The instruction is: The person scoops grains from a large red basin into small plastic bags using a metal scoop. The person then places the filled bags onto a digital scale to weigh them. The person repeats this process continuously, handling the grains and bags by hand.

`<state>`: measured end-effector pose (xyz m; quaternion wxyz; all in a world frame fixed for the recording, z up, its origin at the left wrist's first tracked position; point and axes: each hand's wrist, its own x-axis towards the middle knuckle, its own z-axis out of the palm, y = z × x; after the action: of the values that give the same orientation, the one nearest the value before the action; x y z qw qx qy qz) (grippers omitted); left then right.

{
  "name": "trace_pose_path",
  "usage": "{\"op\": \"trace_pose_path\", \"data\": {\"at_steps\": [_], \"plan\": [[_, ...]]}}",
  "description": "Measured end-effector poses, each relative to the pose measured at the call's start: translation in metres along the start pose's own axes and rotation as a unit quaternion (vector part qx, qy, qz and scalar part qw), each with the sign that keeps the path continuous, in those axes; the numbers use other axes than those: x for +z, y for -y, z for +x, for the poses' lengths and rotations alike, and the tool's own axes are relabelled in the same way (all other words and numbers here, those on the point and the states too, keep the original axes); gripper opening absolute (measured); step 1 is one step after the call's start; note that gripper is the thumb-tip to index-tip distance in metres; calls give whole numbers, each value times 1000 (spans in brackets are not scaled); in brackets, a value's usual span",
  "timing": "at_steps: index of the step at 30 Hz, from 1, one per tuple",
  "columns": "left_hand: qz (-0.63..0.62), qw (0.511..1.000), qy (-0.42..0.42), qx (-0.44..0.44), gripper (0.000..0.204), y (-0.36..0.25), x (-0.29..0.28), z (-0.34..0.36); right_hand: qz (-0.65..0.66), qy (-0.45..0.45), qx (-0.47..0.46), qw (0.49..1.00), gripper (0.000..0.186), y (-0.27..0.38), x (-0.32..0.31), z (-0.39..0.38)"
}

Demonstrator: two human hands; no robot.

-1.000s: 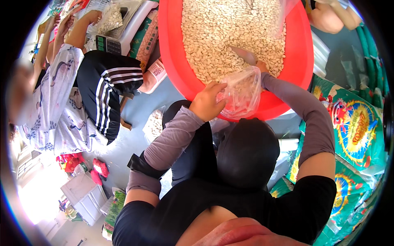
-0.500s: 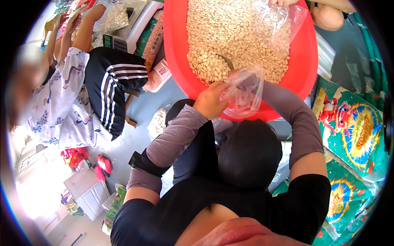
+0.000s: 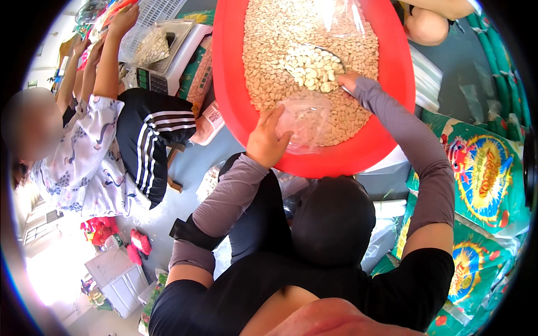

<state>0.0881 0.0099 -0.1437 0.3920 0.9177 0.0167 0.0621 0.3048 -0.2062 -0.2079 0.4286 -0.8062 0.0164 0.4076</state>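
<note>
My right hand [image 3: 349, 83] is closed round the handle end of a metal scoop [image 3: 341, 60], its bowl heaped with pale, flat beans or seeds. The scoop is over a big red tub [image 3: 230, 84] filled with more of these beans [image 3: 269, 50]. At the tub's near left rim, my left hand [image 3: 268, 140] has its thumb and fingers at the edge of a clear plastic bag [image 3: 305, 120]. This bag lies over the near part of the beans, and its mouth is hard to make out.
Another clear bag [image 3: 342, 17] shows at the tub's far side, near a person's bent knee [image 3: 427, 25]. On the left, a person in striped trousers [image 3: 157, 134] sits by a scale [image 3: 162, 73] bearing a filled bag. Green printed sacks [image 3: 476, 168] are stacked at right.
My right hand has come out from behind the bag and moved up and right with the loaded scoop. The bag has shifted left and sagged flatter. The far person's hand has left view.
</note>
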Motion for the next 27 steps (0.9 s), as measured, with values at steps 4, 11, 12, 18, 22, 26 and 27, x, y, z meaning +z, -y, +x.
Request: {"op": "trace_pose_path", "data": {"at_steps": [4, 11, 12, 18, 22, 26, 27], "plan": [[125, 992, 20, 13, 61, 13, 4, 17, 24, 8, -21, 999, 25, 4, -46, -32], [152, 987, 45, -39, 67, 33, 14, 39, 10, 33, -19, 999, 24, 1, -55, -75], [159, 985, 48, -50, 68, 34, 14, 39, -7, 46, -11, 999, 25, 1, -47, -81], [148, 984, 80, -62, 73, 28, 18, 38, -103, 142, 10, 984, 26, 1, -9, -82], [95, 990, 94, 41, 74, 27, 28, 33, -234, 175, -44, 955, 31, 22, 26, -70], [-24, 987, 143, 71, 75, -9, 40, 26, -182, 134, -100, 969, 32, 48, 68, -71], [18, 988, 99, 118, 76, 1, 44, 29, -274, 110, -158, 942, 28, 38, 66, -57]]}}
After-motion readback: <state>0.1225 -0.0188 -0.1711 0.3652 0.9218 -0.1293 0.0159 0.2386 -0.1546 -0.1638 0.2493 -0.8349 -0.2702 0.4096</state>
